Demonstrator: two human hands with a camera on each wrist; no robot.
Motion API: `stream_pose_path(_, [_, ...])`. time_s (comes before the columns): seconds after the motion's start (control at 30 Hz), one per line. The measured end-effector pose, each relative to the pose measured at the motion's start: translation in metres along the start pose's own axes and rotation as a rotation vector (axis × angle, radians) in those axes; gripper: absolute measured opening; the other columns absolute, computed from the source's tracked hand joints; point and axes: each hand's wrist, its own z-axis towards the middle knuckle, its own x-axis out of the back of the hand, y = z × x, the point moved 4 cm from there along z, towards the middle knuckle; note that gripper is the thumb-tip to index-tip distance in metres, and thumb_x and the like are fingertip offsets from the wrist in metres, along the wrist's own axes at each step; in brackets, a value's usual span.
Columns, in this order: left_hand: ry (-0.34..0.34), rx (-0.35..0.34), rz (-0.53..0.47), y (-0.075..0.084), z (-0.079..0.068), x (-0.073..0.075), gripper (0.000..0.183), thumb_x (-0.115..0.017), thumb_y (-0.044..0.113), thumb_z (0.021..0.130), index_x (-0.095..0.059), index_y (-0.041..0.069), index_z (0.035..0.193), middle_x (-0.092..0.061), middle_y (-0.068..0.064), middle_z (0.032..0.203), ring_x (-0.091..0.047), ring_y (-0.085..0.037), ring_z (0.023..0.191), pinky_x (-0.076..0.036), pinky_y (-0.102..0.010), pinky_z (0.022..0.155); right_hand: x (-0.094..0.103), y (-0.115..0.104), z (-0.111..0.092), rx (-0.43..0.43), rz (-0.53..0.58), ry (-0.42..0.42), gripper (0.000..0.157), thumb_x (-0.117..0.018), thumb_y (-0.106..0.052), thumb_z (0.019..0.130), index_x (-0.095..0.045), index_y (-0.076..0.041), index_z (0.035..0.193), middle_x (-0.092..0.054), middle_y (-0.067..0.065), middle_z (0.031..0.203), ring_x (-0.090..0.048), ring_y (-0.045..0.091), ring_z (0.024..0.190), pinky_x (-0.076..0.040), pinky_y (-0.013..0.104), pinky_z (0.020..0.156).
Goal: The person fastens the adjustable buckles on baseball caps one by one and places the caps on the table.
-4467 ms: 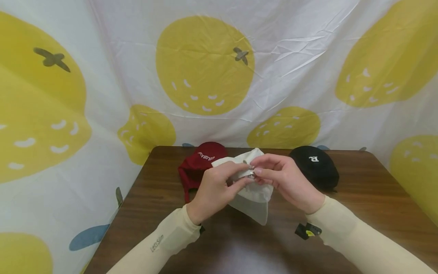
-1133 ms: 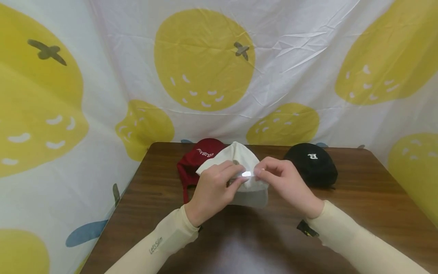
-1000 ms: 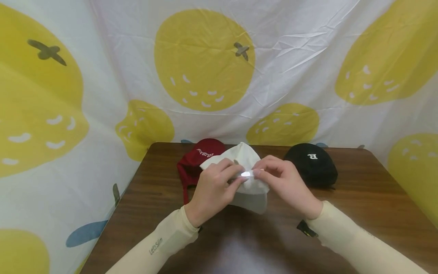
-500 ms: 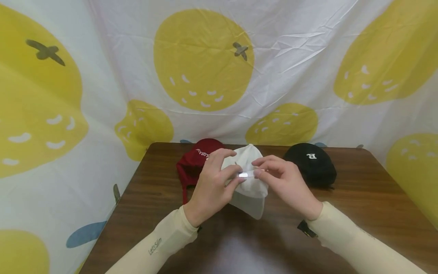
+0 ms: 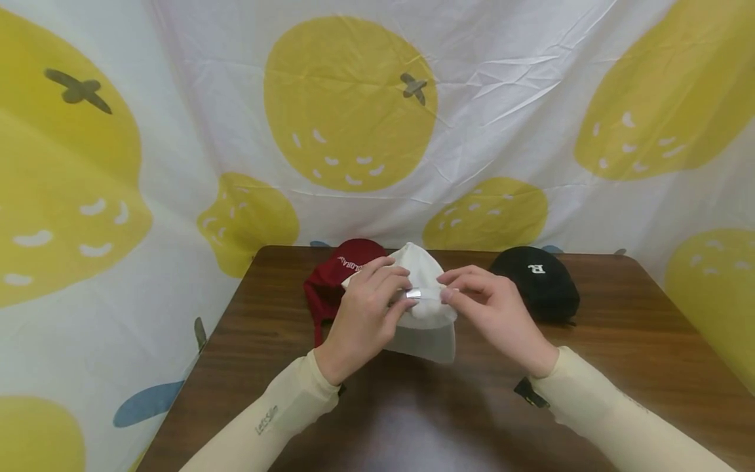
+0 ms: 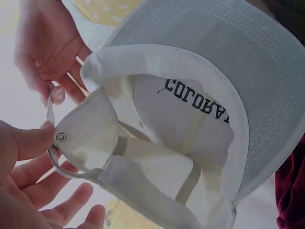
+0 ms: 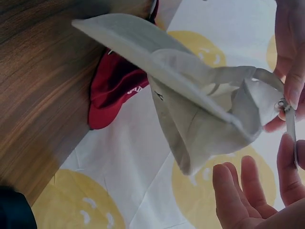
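Note:
A white baseball cap [image 5: 415,262] hangs above the table between my hands, its brim [image 5: 425,344] towards me and down. My left hand [image 5: 362,311] pinches the back strap at its silver buckle [image 5: 414,294]. My right hand [image 5: 495,308] pinches the strap's [image 7: 291,138] free end between thumb and index finger, other fingers spread. In the left wrist view the cap's inside [image 6: 162,164] faces the camera, with reversed dark lettering [image 6: 195,99] and a metal eyelet [image 6: 60,137] beside my left thumb.
A dark red cap [image 5: 354,252] with white lettering lies behind my left hand, partly hidden. Farther right, a black cap [image 5: 542,295] with a white R sits near the back edge of the brown wooden table [image 5: 625,341]. A lemon-print cloth [image 5: 377,223] hangs behind.
The cap has swung and turned between my hands, its brim now more level. More strap shows between the fingertips than 4.5 seconds ago. The left fingers spread, then closed again about the buckle.

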Motion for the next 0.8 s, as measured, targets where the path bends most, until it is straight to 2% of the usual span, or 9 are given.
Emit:
stream_pose_path(0.2, [0.004, -0.001, -0.023, -0.002, 0.000, -0.002, 0.021, -0.081, 0.014, 0.086, -0.067, 0.004, 0.100, -0.069, -0.007, 0.107, -0.057, -0.031, 0.119, -0.040, -0.043, 0.109, 0.002, -0.012, 0.000, 0.010, 0.010, 0.010, 0.008, -0.072, -0.011, 0.094, -0.076, -0.005, 0.090, -0.068, 0.012, 0.115, -0.067, 0.014, 0.102, -0.055, 0.027, 0.085])
stream_pose_path(0.33, [0.023, -0.008, -0.014, -0.003, -0.001, -0.002, 0.021, -0.080, 0.014, 0.087, -0.068, 0.004, 0.100, -0.070, -0.006, 0.107, -0.058, -0.029, 0.119, -0.041, -0.042, 0.108, 0.004, -0.029, -0.003, 0.014, 0.009, 0.011, 0.006, -0.071, -0.006, 0.094, -0.075, -0.006, 0.089, -0.068, 0.016, 0.114, -0.067, 0.016, 0.100, -0.055, 0.026, 0.085])
stream_pose_path(0.57, [0.028, 0.002, -0.004, -0.003, 0.000, 0.000, 0.023, -0.080, 0.015, 0.087, -0.070, 0.004, 0.104, -0.068, -0.006, 0.108, -0.058, -0.024, 0.113, -0.042, -0.035, 0.106, 0.006, -0.038, -0.004, 0.024, 0.000, 0.012, 0.008, -0.070, -0.008, 0.095, -0.074, -0.010, 0.089, -0.068, 0.014, 0.113, -0.066, 0.016, 0.100, -0.055, 0.027, 0.084])
stream_pose_path(0.8, [0.056, 0.031, -0.009, -0.001, 0.000, 0.004, 0.021, -0.081, 0.015, 0.086, -0.070, 0.004, 0.101, -0.059, -0.005, 0.103, -0.056, -0.020, 0.099, -0.050, -0.028, 0.090, 0.007, -0.040, -0.005, 0.036, -0.009, 0.035, 0.009, -0.070, -0.008, 0.095, -0.074, -0.012, 0.088, -0.069, 0.004, 0.111, -0.066, 0.014, 0.101, -0.056, 0.031, 0.085])
